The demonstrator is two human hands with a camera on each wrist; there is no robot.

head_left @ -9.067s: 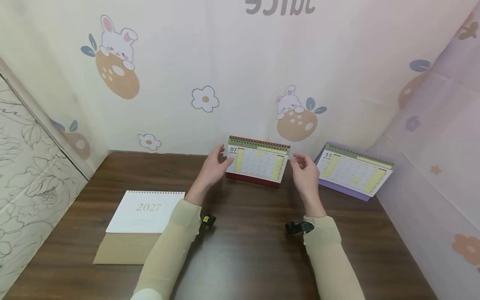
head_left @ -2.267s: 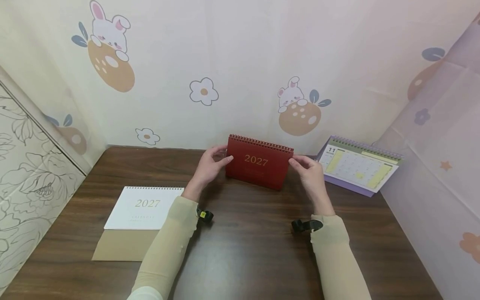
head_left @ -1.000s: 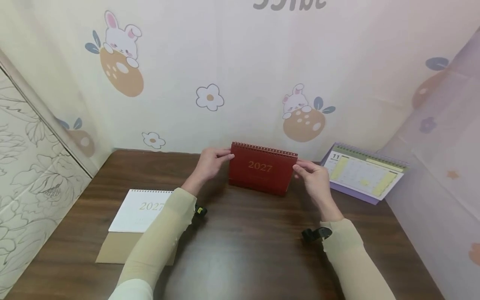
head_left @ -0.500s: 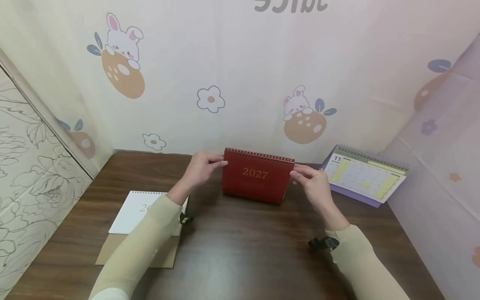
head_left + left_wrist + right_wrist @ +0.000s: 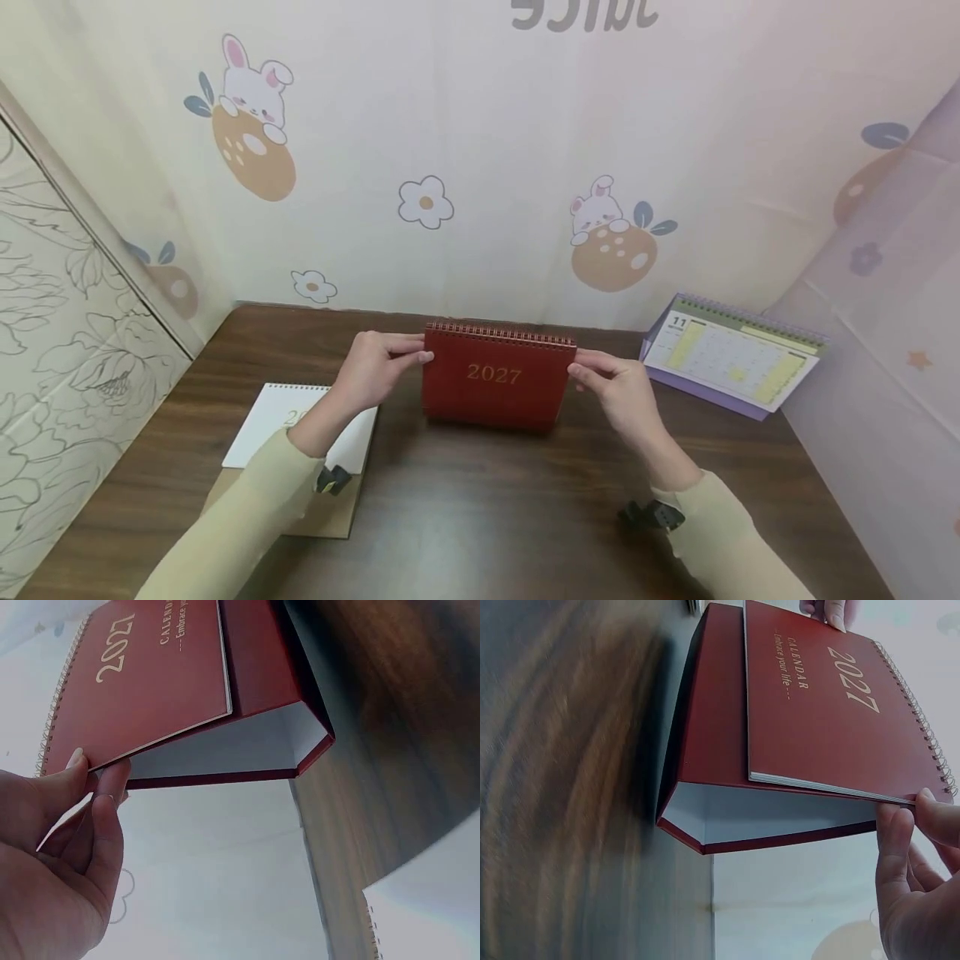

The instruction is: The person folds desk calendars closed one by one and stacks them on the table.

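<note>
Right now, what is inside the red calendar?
Through the open ends of the red calendar, the wrist views show only pale inner walls. The front panel covers the deeper middle, so I cannot say whether anything is there.

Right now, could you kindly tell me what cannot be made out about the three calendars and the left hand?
- White spiral-bound paper calendar: the rest of its gold number after "20", hidden by the left forearm, head view.
- Purple-based calendar with yellow-and-white page: small dates, too small and faint, head view.
- Dark red spiral-bound calendar: rear outer face, hidden behind its front, head view.
- Left hand: mostly cut off by the top edge, right wrist view.
</note>
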